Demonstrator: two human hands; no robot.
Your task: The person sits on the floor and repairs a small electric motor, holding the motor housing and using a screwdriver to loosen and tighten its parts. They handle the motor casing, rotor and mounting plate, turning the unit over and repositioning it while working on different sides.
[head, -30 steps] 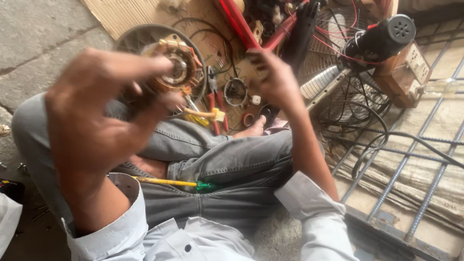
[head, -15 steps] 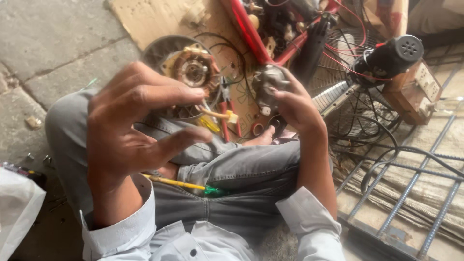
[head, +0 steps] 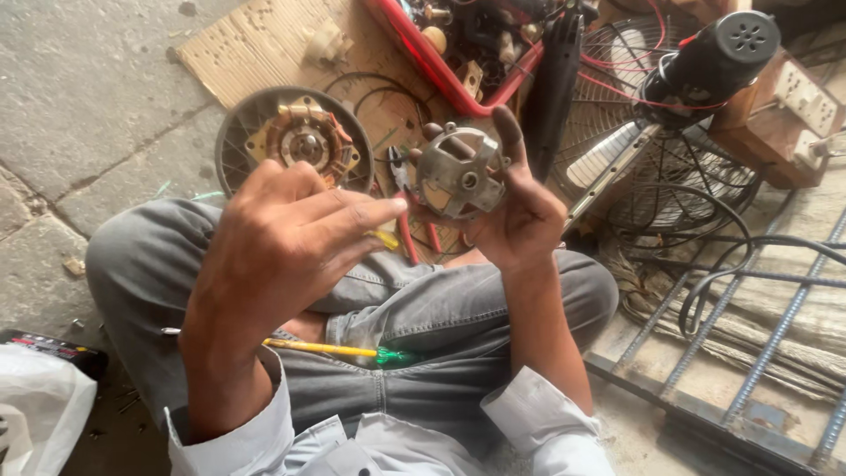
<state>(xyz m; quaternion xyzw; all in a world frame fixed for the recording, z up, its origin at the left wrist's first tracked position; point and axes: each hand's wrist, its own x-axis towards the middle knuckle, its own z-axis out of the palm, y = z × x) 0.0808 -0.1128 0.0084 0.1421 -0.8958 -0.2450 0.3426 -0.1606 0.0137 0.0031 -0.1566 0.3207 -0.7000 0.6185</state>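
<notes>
— Two hands up: where is the motor housing?
— Raised over the lap, in the right hand, whose grip wraps it from behind, thumb up its side.
— And the left hand?
— Loosely curled, empty I think; its forefinger tip just beside the housing.
— Packages?
— Red tray on flat brown cardboard; white plastic bag at lower left.
</notes>
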